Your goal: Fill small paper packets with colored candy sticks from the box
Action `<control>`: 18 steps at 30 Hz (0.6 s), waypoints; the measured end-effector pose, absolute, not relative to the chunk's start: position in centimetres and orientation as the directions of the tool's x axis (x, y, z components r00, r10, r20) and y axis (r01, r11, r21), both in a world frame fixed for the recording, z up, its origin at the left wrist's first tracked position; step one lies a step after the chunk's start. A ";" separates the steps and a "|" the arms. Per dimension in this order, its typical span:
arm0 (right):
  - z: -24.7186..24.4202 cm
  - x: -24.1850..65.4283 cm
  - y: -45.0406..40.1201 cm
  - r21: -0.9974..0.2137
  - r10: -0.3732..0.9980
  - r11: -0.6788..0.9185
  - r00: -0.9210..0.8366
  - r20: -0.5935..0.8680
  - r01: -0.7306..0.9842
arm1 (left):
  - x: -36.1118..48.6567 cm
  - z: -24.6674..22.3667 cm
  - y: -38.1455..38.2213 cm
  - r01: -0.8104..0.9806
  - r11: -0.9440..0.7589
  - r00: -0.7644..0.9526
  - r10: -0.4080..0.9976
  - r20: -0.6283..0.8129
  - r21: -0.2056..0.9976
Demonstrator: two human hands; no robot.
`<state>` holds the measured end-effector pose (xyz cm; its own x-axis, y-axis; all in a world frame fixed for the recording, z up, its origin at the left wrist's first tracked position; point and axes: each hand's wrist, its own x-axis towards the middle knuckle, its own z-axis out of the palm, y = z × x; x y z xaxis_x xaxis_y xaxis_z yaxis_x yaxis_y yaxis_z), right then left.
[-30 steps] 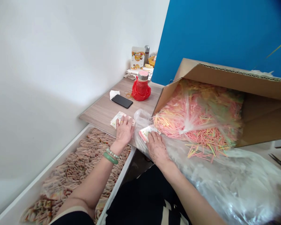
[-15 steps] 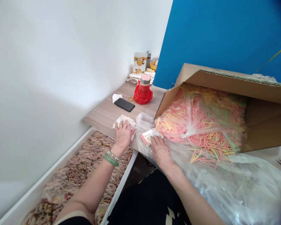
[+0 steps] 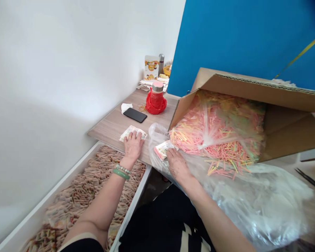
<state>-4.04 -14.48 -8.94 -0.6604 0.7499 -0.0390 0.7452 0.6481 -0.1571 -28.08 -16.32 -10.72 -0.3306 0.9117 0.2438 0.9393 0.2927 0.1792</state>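
My left hand lies with fingers stretched out over the near side of a flat printed packet on the table. A green bangle and a beaded bracelet circle that wrist. Further right, my right hand has its fingers together on the right end of a small white packet with a red-striped edge; its thumb is hidden. That packet rests over clear plastic at the table's edge. Beside it, pink, yellow and green thin sticks fill a clear bag, some spilling out of the open cardboard box.
Below the left arm, a white-walled bin holds rows of many packets. A phone, a pink-lidded jar in a red bag and a tissue stand behind. Clear plastic sheeting spreads at right, near dark tweezers.
The whole view has shifted slightly. My left hand has slid a little toward the near left, and more of the packet under it shows. My right hand stays at its packet.
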 end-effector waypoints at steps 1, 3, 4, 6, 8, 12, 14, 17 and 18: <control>-9.1 -4.0 -14.4 -0.173 0.750 0.647 -0.660 -0.027 0.742 | -28.1 -10.8 -16.4 0.938 0.290 -0.333 0.906 0.263 0.190; -9.5 -3.8 -14.2 -0.214 0.756 0.644 -0.653 0.032 0.735 | -27.7 -10.8 -16.7 0.928 0.282 -0.353 0.877 0.327 0.244; -9.6 -3.7 -14.1 -0.236 0.762 0.641 -0.643 0.081 0.730 | -27.3 -10.6 -17.0 0.916 0.270 -0.370 0.856 0.362 0.297; -9.8 -3.4 -14.1 -0.266 0.767 0.642 -0.605 0.215 0.719 | -26.2 -9.9 -17.6 0.855 0.218 -0.418 0.828 0.375 0.471; -9.7 -3.0 -14.4 -0.260 0.748 0.653 -0.555 0.363 0.711 | -24.6 -8.9 -18.1 0.663 0.180 -0.472 0.854 0.220 0.726; -8.4 -2.0 -16.0 -0.172 0.644 0.715 -0.543 0.539 0.678 | -21.2 -7.1 -18.3 -0.183 0.370 -0.064 0.920 -0.386 0.911; -7.8 -1.1 -17.1 -0.107 0.581 0.764 -0.607 0.542 0.636 | -20.0 -6.7 -18.2 -0.461 0.460 0.199 0.887 -0.417 0.759; -7.3 0.7 -18.4 -0.039 0.534 0.809 -0.707 0.464 0.586 | -18.5 -6.8 -17.9 -0.590 0.444 0.244 0.894 -0.376 0.674; -7.3 1.4 -18.7 -0.031 0.533 0.815 -0.729 0.429 0.578 | -18.0 -7.0 -17.8 -0.582 0.452 0.247 0.890 -0.383 0.676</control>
